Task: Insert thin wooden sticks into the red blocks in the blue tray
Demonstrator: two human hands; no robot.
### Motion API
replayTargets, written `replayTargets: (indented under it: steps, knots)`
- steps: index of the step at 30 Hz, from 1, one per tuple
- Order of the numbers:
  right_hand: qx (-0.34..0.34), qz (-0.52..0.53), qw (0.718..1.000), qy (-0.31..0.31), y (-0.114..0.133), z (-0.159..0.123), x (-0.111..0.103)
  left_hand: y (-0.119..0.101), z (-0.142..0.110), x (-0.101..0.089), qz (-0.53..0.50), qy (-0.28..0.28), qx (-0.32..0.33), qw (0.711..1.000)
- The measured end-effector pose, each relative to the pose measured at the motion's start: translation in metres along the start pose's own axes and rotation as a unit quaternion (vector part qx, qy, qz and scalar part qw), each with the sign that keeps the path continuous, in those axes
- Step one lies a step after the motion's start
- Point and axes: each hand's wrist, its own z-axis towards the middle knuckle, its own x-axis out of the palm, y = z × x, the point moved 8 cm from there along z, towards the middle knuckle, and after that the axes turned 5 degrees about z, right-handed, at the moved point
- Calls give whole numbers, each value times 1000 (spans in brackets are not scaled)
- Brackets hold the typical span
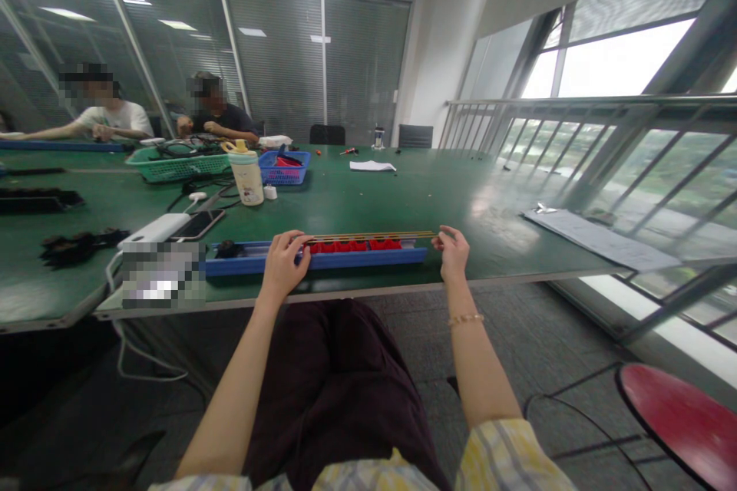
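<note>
A long blue channel (368,259) lies along the table's near edge, with red wavy pieces (345,246) seated in its middle. Just above it runs a set of thin yellow strips (374,235), stretched between my two hands. My left hand (282,267) is curled over the channel, its fingertips closed at the strips' left end. At the right end, beyond the channel's tip, my right hand (452,252) pinches the strips between thumb and fingers. A small dark piece (229,248) sits in the channel's left end. Whether the strips touch the red pieces I cannot tell.
Left stand a cream bottle (247,178), a green basket (178,163) and a blue basket (284,169). A phone (199,224) and white power bank (154,230) lie nearer. At right is a clipboard (599,238). Two people sit at the far left; a red stool (679,418) stands lower right.
</note>
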Motion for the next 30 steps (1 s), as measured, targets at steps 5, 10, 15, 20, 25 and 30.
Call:
replayTargets:
  steps: [5,10,15,20,25,30]
  knots:
    - [3,10,1000,-28,-1,1,-6,0,0,-1,0,-6,1,1000]
    - [26,30,999,-31,-5,1,-7,0,0,0,4,-7,1,1000]
    - [84,39,996,-5,-12,1,-1,1,0,1,3,-4,-2,1000]
    - [85,61,994,33,-12,0,6,0,0,0,3,-5,0,1000]
    - [69,70,995,12,-10,1,1,0,0,1,4,-7,4,1000]
    - [75,111,990,-51,-11,3,-11,2,-1,3,3,-2,1,1000]
